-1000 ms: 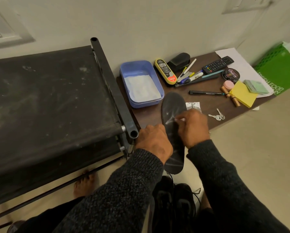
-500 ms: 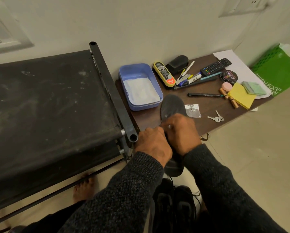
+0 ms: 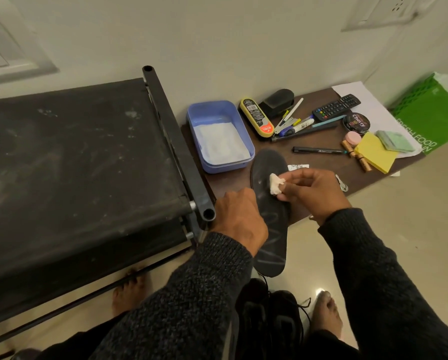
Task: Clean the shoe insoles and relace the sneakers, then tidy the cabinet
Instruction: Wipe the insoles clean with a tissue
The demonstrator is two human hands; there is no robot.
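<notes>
Sneakers (image 3: 269,318) sit nearest the camera on the floor between the person's bare feet, dark and unlaced as far as can be seen, placed within reach for relacing once the insoles are done. Above them, the left hand (image 3: 239,219) grips the dark insole (image 3: 269,216) along its left edge near mid-length, fingers curled round it, which steadies the insole while its heel end overhangs the low table (image 3: 321,162) and its toe end rests on the tabletop. The right hand (image 3: 314,192) pinches a small white wad (image 3: 276,183) between thumb and fingertips, the remaining fingers loosely bent; the wad touches the forefoot area, so the step in hand is judged to be wiping the insole surface. Pale streaks on the insole suggest that cleaning is only partly done. Just beyond the toe end stands a blue tub (image 3: 219,133) holding white material, probably kept close as the supply of wiping material. Farther right lie a shoe polish sponge (image 3: 256,118), pens (image 3: 295,124), a remote (image 3: 336,106), a polish tin (image 3: 356,122) and yellow sticky notes (image 3: 375,153). A black shoe rack (image 3: 177,141) stands to the left, against the wall.
</notes>
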